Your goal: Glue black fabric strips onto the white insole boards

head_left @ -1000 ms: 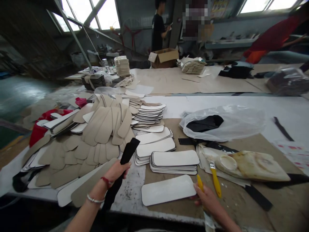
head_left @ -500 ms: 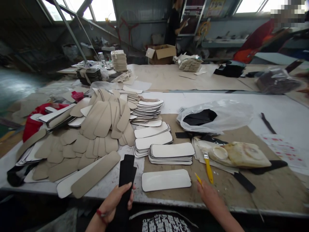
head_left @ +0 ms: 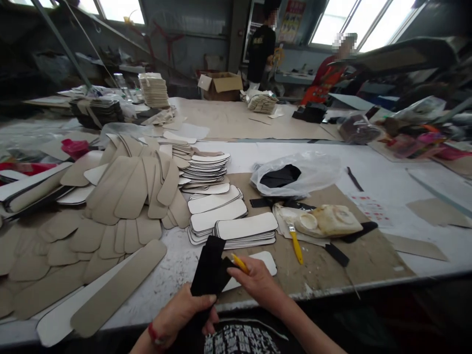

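My left hand [head_left: 188,307] grips a bundle of flat black strips [head_left: 210,260], their tops fanned a little apart. With thumb and fingers my right hand [head_left: 258,282] pinches the end of one black strip; a slim yellow tool [head_left: 240,264], its kind unclear, is tucked in the same hand. Partly hidden behind that hand lies a single white rounded panel [head_left: 267,260] on the brown sheet. Just beyond the strips is a stack of white panels with dark edges [head_left: 245,228]. A yellow-handled brush [head_left: 296,246] rests to the right.
Beige rounded panels [head_left: 136,187] cover the table's left side in a loose pile. A glue-stained plastic container [head_left: 332,220] and an open clear bag [head_left: 313,172] with black pieces lie on the right. Two people stand beyond the table, near a cardboard box [head_left: 221,86].
My right hand has moved left, from beside the single white panel to the black strips, and has taken hold of one. The view has turned to the right.
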`<state>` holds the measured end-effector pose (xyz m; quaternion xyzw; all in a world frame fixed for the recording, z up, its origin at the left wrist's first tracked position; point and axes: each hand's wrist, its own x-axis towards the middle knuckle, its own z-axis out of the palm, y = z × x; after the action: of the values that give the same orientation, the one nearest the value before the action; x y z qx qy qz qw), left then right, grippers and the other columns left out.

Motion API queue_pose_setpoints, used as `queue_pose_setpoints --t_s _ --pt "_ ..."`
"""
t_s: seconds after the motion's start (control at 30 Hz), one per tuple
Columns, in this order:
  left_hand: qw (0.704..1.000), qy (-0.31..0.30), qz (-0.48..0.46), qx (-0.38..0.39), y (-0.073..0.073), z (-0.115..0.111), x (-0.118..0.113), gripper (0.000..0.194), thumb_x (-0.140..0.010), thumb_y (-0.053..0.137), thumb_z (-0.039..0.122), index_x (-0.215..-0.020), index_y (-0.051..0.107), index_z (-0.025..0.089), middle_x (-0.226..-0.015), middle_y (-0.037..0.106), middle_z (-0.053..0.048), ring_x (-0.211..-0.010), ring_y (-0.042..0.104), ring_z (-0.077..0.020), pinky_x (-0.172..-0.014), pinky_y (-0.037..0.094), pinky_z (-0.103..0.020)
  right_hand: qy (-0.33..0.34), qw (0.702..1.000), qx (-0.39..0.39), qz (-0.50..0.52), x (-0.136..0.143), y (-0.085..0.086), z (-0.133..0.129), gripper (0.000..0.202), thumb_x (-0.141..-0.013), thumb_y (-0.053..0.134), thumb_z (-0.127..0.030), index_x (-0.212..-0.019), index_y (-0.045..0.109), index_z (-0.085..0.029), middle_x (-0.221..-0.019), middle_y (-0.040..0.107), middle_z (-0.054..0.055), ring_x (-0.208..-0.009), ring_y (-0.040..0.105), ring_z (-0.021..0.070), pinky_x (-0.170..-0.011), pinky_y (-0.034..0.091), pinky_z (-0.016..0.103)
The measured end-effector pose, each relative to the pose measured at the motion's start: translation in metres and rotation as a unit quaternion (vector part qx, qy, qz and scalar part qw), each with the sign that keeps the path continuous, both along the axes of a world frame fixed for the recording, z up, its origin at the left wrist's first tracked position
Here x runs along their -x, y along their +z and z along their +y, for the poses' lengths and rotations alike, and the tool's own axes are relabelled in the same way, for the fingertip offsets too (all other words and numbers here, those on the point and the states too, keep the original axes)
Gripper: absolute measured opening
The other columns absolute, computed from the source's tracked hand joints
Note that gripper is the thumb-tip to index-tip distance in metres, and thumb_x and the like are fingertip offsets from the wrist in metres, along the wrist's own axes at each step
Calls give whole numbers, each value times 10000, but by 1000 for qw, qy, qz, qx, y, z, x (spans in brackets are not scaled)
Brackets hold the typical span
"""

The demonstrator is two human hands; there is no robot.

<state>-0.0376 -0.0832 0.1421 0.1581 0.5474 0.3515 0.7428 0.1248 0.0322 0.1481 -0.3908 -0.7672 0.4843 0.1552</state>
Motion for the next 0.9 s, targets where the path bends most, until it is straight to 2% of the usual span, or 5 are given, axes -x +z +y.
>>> queue_pose_setpoints --t_s 0.23,0.37,0.47,0.7,0.9 --pt "994 39 50 84 -38 -39 28 345 -560 701 420 -654 615 99 -590 653 -87 -478 562 -140 -468 412 -240 -141 985 84 -57 -61 -35 -11 270 -772 474 -402 -609 454 -188 -545 435 -45 -518 411 106 -511 335 219" --pt "988 75 76 110 -62 -48 23 341 -527 716 437 -584 596 123 -524 611 -38 -448 502 -114 -454 376 -235 -185 966 157 -85 -78 -61 -36 287 -767 462 -435 -629 468 -183 -514 425 -46 -467 399 102 -462 336 216" --pt "981 95 126 114 -72 -43 13 341 -523 711 447 -527 554 144 -435 542 1 -414 440 -102 -436 327 -237 -206 963 130 -119 -89 -77 -42 283 -744 493 -443 -643 508 -179 -533 464 -32 -491 431 115 -477 360 223" --pt "964 159 175 120 -72 -23 -8 378 -516 701 457 -462 452 179 -397 457 32 -411 385 -103 -444 284 -247 -184 968 -23 -171 -105 -92 -30 298 -751 503 -452 -646 568 -181 -569 534 -2 -547 480 146 -562 387 252" --pt "970 155 140 121 -51 -28 -6 327 -537 689 445 -524 510 171 -460 494 25 -465 416 -113 -481 328 -247 -166 973 7 -160 -105 -80 -23 315 -787 456 -481 -668 527 -198 -568 519 -8 -538 476 141 -556 376 250"
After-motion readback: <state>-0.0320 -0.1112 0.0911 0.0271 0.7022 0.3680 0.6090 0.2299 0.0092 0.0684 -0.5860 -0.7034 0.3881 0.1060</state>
